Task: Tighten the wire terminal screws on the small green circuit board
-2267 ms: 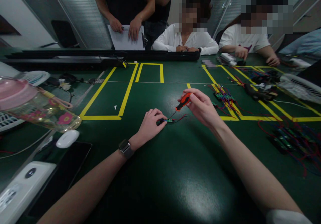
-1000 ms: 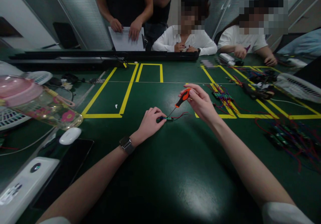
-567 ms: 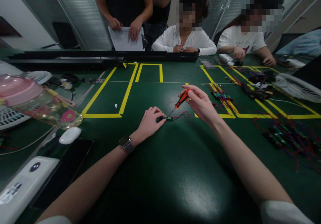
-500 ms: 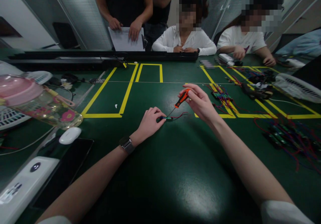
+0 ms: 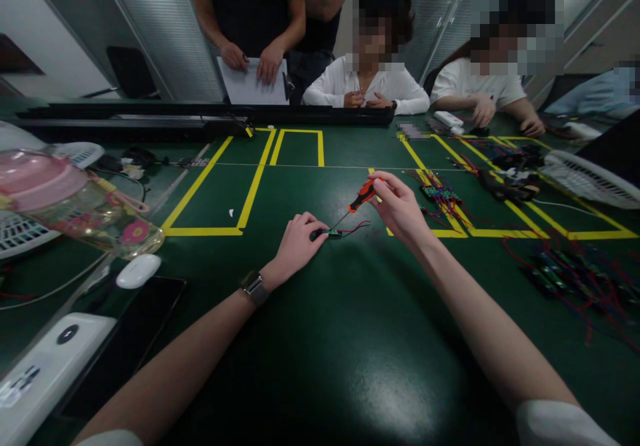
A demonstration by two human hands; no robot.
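The left hand pinches the circuit board to steady it on the table, mid-width, while the right hand grips the screwdriver slanted for aim.

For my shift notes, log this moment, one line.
left hand: pinning circuit board | right hand: holding screwdriver, tip at board

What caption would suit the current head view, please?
Left hand holding a small circuit board, right hand angling an orange-and-black screwdriver towards it.
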